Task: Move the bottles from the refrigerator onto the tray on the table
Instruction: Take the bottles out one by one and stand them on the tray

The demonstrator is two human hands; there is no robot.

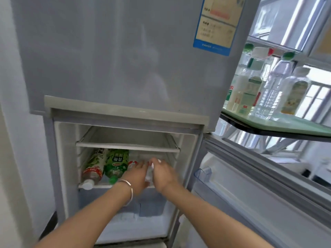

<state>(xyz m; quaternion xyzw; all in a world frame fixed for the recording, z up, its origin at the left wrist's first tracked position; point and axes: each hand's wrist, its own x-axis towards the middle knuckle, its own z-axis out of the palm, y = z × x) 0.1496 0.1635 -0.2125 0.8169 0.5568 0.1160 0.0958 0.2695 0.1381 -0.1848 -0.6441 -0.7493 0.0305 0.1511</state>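
Curling round a pale bottle [149, 173] on the lower refrigerator shelf [103, 185], our right grip [163, 173] clamps it while our left grip [138, 176] lies flat-fingered against it; two bottles [116, 163] lie just left, other bottles [272, 90] stand on the green tray [290, 126].

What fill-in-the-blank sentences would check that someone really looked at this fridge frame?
1. The green bottle lies on its ___ on the shelf.
2. The left hand and the right hand reach into the ___ compartment of the refrigerator.
3. The bracelet is on the ___ wrist.
4. On the tray, the bottles stand ___.

Missing words: side; lower; left; upright.
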